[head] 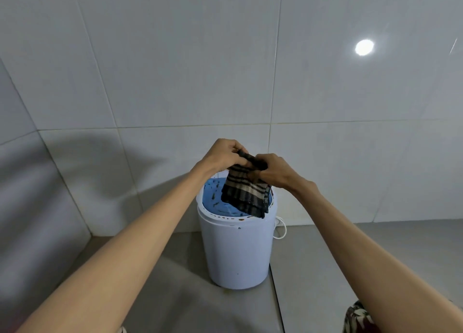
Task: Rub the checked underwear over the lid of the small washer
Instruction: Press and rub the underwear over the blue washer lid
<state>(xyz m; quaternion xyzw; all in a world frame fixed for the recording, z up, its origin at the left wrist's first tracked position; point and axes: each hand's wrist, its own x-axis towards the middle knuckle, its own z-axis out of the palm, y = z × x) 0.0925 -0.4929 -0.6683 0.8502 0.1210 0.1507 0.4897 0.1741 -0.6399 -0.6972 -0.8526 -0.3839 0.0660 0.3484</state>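
Head view. A small washer (238, 252), a white upright drum, stands on a grey floor (325, 257) close to a corner of the white tiled wall (175, 57). Its round blue lid (215, 200) faces up and is flecked with dark spots; brownish specks dot the white rim on the near side.

The checked underwear (246, 195), dark with pale bands, is held above the right half of the lid. Its top edge is bunched between the two hands, and the cloth hangs from there, its long axis running down and to the near right. The lowest corner overlaps the near right rim. Whether the cloth presses on the lid cannot be told.

The left hand (221, 157) has its fingers curled round the far left end of the bunched edge. The right hand (275, 172) pinches the near right end, fingers curled. Both forearms reach in from the near side.

A white cord (280, 230) loops just right of the drum. A round light glare (364, 47) shows on the wall at upper right. A patterned cloth (355, 317) sits at the near right edge.
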